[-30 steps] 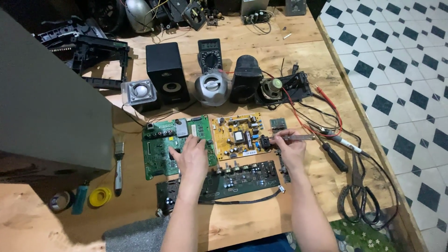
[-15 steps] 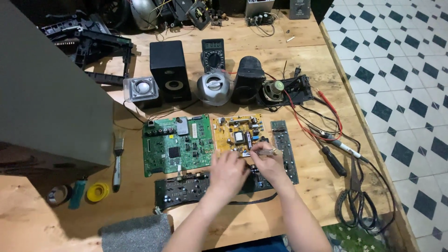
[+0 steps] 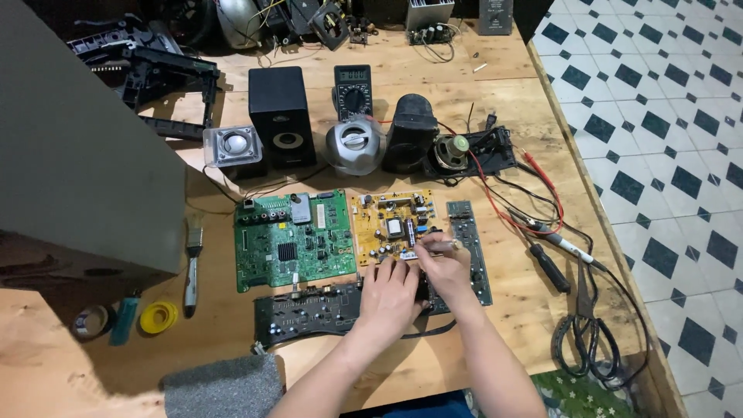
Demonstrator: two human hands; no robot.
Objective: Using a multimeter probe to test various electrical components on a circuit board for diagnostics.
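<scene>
Pinched a thin metal tool [image 3: 424, 246] in right hand [image 3: 447, 267] over yellow board [image 3: 391, 224]; pressed left hand [image 3: 393, 290], fingers spread, on black board [image 3: 309, 311] for steadiness.

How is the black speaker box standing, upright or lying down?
Upright: the black speaker box stands on its base on the wooden table, its round cone facing forward.

Electronics workshop: circuit boards [image 3: 294, 240], multimeter [image 3: 353, 91]
</scene>
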